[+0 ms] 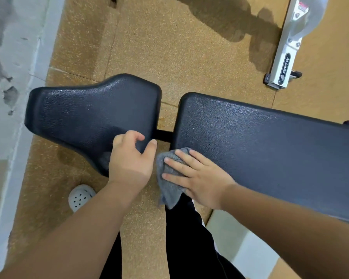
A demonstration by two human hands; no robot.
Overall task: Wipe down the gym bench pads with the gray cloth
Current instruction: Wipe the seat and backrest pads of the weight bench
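Seat pad (93, 109) left of back pad (260, 148)

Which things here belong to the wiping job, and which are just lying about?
Job: gray cloth under right hand, back pad, seat pad, left hand gripping its corner.
Not in the job: white machine frame, white clog on the foot.
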